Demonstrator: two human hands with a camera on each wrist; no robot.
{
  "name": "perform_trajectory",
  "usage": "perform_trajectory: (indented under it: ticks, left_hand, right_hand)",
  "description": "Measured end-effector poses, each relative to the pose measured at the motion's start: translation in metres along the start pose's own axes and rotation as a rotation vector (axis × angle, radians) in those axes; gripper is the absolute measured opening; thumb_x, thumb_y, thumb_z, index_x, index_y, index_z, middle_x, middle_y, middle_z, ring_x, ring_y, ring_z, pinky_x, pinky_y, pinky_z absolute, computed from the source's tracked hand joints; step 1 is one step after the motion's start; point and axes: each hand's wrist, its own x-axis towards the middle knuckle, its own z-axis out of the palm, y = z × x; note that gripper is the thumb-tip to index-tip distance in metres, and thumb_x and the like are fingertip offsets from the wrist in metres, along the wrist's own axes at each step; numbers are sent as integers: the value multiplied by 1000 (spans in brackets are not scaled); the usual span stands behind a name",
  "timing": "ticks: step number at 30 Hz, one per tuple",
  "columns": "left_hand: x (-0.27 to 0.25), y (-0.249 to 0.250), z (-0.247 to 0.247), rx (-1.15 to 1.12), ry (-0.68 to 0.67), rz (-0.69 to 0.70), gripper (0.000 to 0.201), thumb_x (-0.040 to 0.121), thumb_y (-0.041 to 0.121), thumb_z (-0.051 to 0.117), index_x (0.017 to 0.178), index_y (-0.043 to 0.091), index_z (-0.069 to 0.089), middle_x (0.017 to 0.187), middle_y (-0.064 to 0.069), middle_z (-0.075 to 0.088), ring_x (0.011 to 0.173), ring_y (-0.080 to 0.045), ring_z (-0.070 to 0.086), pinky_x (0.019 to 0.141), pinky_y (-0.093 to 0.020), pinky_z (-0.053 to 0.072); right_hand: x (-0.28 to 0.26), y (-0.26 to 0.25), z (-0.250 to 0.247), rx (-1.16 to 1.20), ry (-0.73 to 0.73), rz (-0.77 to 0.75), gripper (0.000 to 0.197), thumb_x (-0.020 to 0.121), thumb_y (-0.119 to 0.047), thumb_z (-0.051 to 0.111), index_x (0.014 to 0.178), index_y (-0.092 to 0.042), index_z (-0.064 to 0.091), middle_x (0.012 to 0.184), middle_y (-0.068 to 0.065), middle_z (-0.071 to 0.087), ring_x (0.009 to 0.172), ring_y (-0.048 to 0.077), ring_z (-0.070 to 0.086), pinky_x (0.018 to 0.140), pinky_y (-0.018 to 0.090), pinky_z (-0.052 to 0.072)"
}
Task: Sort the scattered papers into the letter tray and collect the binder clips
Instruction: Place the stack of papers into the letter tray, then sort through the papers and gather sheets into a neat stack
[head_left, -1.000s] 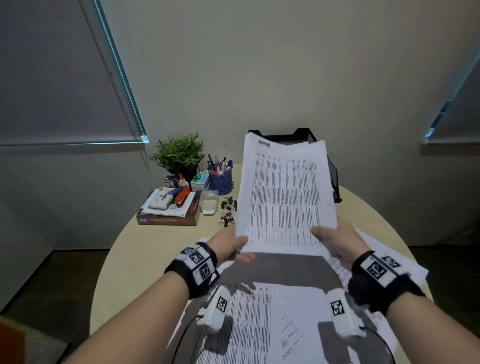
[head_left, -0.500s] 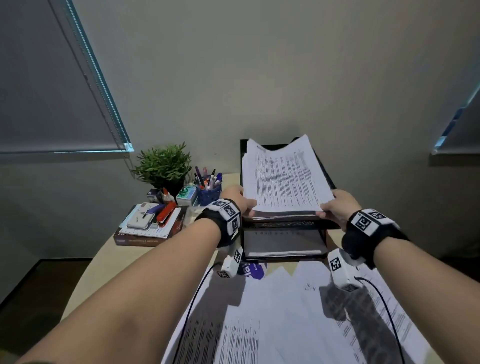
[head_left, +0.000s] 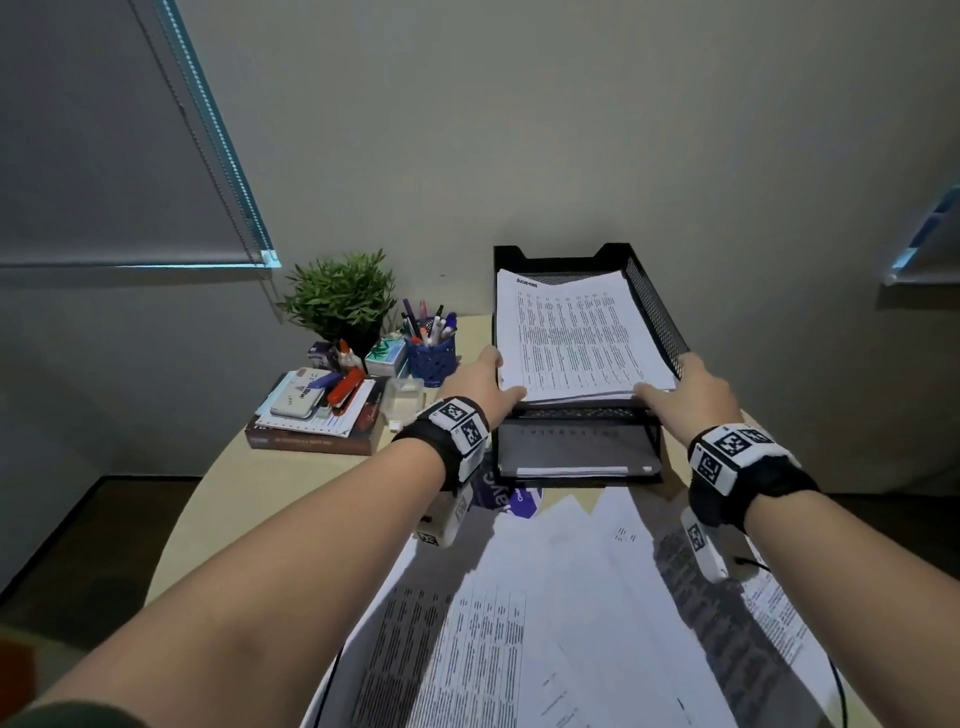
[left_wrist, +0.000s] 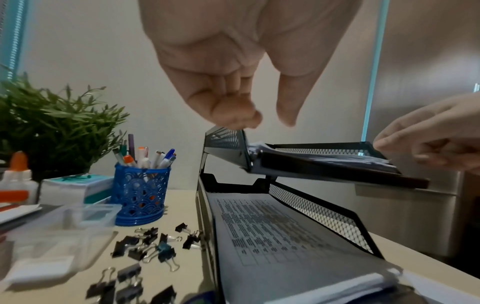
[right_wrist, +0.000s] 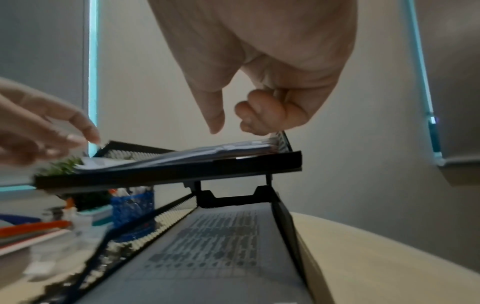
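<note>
Stack of papers (head_left: 571, 338) lying flat in the top tier of the letter tray (head_left: 655, 306), long axis running near to far, near edge overhanging the tier's front a little. Left grip (head_left: 480, 382) at the stack's near left corner, right grip (head_left: 696, 389) at the near right. Both released: thumb and loosely curled fingers apart in each wrist view, nothing pinched between, fingertips only touching the paper's edge.

Probably squaring off a sheaf just laid down. Next batch likely from the loose sheets (head_left: 545, 597) spread on the worktop (head_left: 249, 499), near side of the tray, under both forearms. Reach therefore back and down, either grip equally close.

Binder clips (left_wrist: 148, 244) visible only in the left wrist view: scattered on the worktop just left of the tray's lower tier, beside a blue pen pot (left_wrist: 140, 197), hidden behind the left wrist in the head view. Clearly nearer the left grip. Printed sheets already in the lower tier, plain in both wrist views.
</note>
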Motion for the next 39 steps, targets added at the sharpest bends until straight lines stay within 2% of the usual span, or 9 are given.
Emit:
perform_trajectory:
  ticks: [7,11,17,21,26,30,32,35,39]
  left_hand:
    - [-74,-38,18,-32,-95,-63,39,86,31,62,119,15,50,102,-6,61,93,-25,58,80,-32,46]
    - [-121,-67,44,23,-236,-110,32,85,31,62,112,16,54,111,-7,58,107,-26,56,89,-33,45]
    - [-197,-97,83,160,-328,-185,31,80,35,63,107,20,58,116,-4,53,109,-22,53,93,-34,48]
    - [-226,-104,101,192,-321,-186,56,80,49,61,126,21,47,134,-2,41,123,-22,41,101,-36,41]
    - [-244,-85,112,225,-370,-202,95,70,75,53,145,25,27,156,-5,14,145,-25,10,117,-49,12]
    - [-253,-69,126,332,-505,-233,114,64,83,47,150,26,-2,158,-7,-11,145,-31,-13,110,-64,-3]
    - [-253,-64,134,397,-535,-255,112,70,76,50,149,26,-10,157,-9,-17,144,-35,-16,107,-68,-1]
    - [-249,-58,135,372,-524,-300,96,78,56,55,150,26,-2,158,-6,-11,144,-35,-10,108,-67,8]
    - [-241,-69,120,271,-391,-254,72,79,51,55,140,22,30,146,-3,29,135,-28,27,103,-52,34]
  right_hand:
    - [-82,19,13,74,-82,-42,47,87,-42,59,125,-14,51,108,13,66,99,32,60,78,34,45]
    - [-143,38,33,17,-263,-67,38,91,-37,57,121,-15,51,73,1,63,66,15,59,55,27,40]
    - [-209,88,61,-29,-481,-37,34,91,-34,56,119,-15,49,95,0,58,80,13,54,63,21,40]
    - [-228,110,73,-88,-506,-6,41,87,-36,59,119,-13,50,99,1,51,88,18,52,72,25,42]
    - [-245,116,80,-148,-477,65,65,86,-41,60,141,-14,36,140,9,37,131,28,32,103,34,33]
    - [-246,111,81,-13,-471,166,64,85,-39,62,138,-15,37,116,5,57,112,25,53,98,37,41]
    - [-244,113,80,84,-446,201,46,86,-29,62,126,-14,45,89,-3,55,90,22,57,83,33,44]
    - [-243,114,75,84,-474,164,13,88,-23,58,95,-13,53,75,-2,50,76,21,53,63,29,36]
    - [-243,116,72,156,-495,139,25,92,-20,57,106,-1,63,99,16,63,103,33,58,81,35,44]
